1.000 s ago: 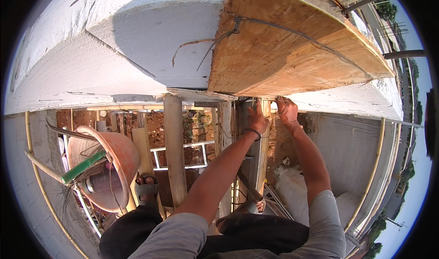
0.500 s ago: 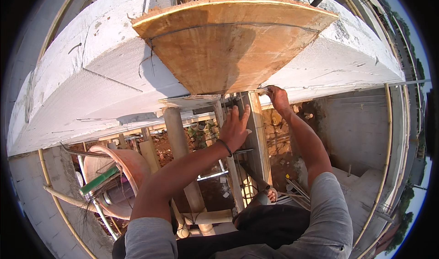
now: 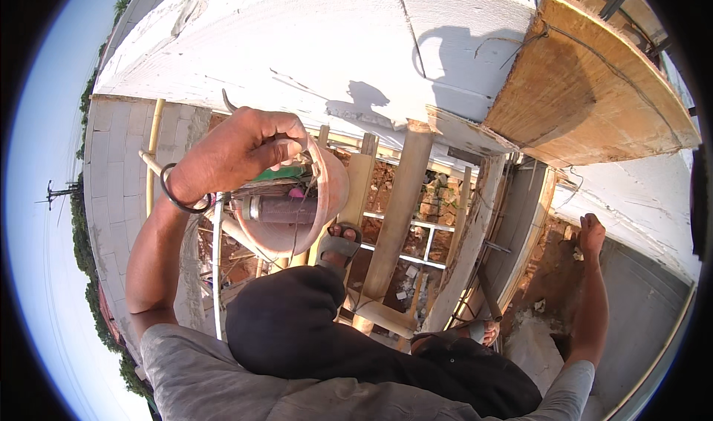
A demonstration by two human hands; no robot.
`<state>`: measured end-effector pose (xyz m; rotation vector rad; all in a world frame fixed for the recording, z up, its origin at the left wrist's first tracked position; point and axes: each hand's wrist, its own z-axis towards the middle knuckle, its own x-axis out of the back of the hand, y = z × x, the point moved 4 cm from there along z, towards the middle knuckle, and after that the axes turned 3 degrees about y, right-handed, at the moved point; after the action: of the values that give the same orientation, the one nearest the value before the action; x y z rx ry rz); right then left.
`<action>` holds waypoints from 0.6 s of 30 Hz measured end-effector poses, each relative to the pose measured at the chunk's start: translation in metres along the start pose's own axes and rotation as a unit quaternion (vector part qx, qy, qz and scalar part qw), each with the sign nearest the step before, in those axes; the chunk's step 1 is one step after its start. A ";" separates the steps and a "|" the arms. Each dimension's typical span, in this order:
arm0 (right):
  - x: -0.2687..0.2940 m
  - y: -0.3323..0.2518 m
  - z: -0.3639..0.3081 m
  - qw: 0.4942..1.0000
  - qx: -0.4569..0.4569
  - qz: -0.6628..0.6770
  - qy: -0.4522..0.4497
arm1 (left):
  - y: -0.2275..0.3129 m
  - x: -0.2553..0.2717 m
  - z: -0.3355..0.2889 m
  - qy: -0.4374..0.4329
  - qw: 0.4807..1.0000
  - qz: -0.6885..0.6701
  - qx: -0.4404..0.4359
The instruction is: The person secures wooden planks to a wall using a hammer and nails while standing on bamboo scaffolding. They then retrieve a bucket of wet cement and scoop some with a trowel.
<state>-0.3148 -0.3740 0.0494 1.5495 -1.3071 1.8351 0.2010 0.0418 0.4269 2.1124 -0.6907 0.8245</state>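
My left hand (image 3: pixel 249 154) is closed at the rim of a worn pinkish bucket (image 3: pixel 338 187) on the left, fingers bent over its edge. Inside the bucket lie a dark cylinder with a metal end (image 3: pixel 278 209) and something green (image 3: pixel 286 172), partly covered by the hand. A curved dark tip (image 3: pixel 228 100) sticks out beyond my knuckles. Far to the right, my right hand (image 3: pixel 591 235) is curled closed just below the white block wall (image 3: pixel 631 206). What it holds, if anything, is hidden.
A plywood panel (image 3: pixel 572 87) leans out at the upper right, with wire on it. Below it stands an upright timber form (image 3: pixel 512 235) with bars inside. Wooden posts (image 3: pixel 397 228) and a pale metal frame (image 3: pixel 427 239) span the gap above rubble. My sandalled feet (image 3: pixel 342 246) rest among the timbers.
The view has swung left. My left hand has gone from the upright timber form to the bucket and closed there. My right hand is now farther from the plywood panel, its arm stretched out.
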 end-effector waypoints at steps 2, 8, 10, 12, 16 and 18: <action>0.002 0.013 -0.018 0.999 -0.035 -0.015 -0.027 | -0.034 -0.003 -0.037 -0.012 0.993 -0.019 0.112; 0.005 0.012 -0.061 0.995 -0.035 -0.020 -0.096 | -0.126 -0.104 -0.073 0.072 0.986 0.127 0.081; 0.004 0.007 -0.069 0.993 -0.014 -0.029 -0.111 | -0.152 -0.135 -0.065 0.135 0.977 0.120 0.111; 0.004 0.002 -0.074 0.993 -0.001 -0.021 -0.120 | -0.173 -0.154 -0.051 0.175 0.977 0.081 0.095; 0.005 -0.011 -0.079 0.989 0.034 0.001 -0.144 | -0.195 -0.179 -0.024 0.180 0.981 0.057 0.039; 0.005 -0.018 -0.080 0.987 0.032 0.005 -0.157 | -0.198 -0.191 -0.011 0.157 0.985 0.065 0.007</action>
<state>-0.3458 -0.2994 0.0650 1.9308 -1.4026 1.7023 0.2101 0.2029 0.2037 1.9042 -0.6583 1.2066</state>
